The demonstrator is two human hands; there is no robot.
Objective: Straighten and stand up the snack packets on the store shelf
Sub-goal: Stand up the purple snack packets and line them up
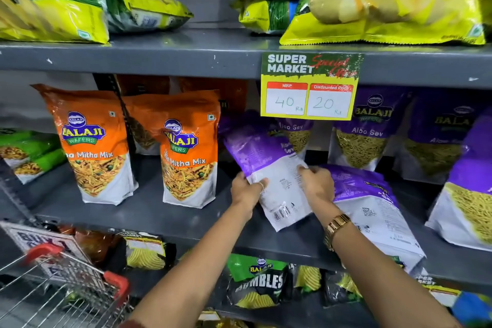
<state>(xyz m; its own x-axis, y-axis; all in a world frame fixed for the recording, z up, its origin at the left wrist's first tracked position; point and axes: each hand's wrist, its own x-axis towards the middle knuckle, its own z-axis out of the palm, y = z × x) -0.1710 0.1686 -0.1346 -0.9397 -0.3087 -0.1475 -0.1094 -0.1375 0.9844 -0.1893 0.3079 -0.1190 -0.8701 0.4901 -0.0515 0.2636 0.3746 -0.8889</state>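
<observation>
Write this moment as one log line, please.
step: straightening | left hand + right hand: both gripping tilted purple packet, back facing out | second purple packet: lying flat beside it | orange packets: upright

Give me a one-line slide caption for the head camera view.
Both hands, left and right, grip a tilted purple snack packet on the middle shelf.
</observation>
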